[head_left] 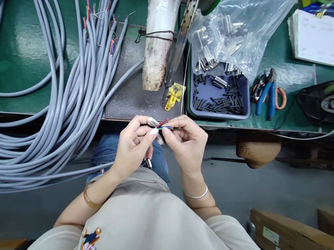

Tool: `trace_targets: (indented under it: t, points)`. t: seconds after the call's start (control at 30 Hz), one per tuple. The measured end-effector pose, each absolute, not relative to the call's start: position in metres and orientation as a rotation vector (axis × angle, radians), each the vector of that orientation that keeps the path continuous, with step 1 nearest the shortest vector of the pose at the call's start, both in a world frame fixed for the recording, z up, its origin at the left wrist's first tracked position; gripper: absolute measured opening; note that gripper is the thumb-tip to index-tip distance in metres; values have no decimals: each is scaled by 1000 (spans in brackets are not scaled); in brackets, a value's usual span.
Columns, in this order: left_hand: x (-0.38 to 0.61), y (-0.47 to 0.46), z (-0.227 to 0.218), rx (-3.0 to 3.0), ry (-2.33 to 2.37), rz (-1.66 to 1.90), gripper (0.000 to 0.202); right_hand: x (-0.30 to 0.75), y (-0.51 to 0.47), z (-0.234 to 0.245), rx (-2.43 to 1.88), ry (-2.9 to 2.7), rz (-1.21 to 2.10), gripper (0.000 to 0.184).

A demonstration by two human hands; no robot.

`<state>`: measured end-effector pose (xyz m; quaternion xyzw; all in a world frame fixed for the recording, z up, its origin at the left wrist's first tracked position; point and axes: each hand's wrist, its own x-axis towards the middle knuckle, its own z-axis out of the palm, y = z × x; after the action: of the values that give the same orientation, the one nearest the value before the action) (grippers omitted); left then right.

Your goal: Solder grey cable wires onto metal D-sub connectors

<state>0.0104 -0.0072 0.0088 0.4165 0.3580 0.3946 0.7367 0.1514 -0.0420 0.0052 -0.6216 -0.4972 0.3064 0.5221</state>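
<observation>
left hand (133, 146): fingers curled in; thumb and forefinger closed narrow on the stripped cable end (153, 123)
right hand (186, 141): fingers bunched; thumb and forefinger pinching the coloured wires (164, 125) that fan out of that end
pose: both hands meet fingertip to fingertip over the lap, just before the edge of the green table (21, 51); wrists bent inward, forearms rising from below; amber bangle (89, 199) on the left wrist, silver bangle (195, 195) on the right
where the cable end is: between the two hands, in the air, near the yellow clip (173, 96)
wires, counted: one red and one blue show; possibly more, too small to tell
on the table: one blue tray (246, 106) of short black tubes; one clear bag (255, 1) of metal connectors over it; one pair of blue-handled cutters (267, 96) beside the tray; a bundle of grey cables (27, 136), too many to count
</observation>
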Motion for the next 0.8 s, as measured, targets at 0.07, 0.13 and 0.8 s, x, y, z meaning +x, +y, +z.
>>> trace_targets:
  t: [0.07,0.13,0.8]
  points:
    - [12,-8,8,910,781,898,35,152,-42,4,-1472,-1172,749,5]
    - [13,-9,5,913,778,941,30,152,-42,4,-1456,-1162,762,4]
    - [14,-11,2,889,753,970,25,153,-44,0,-1428,-1274,657,6]
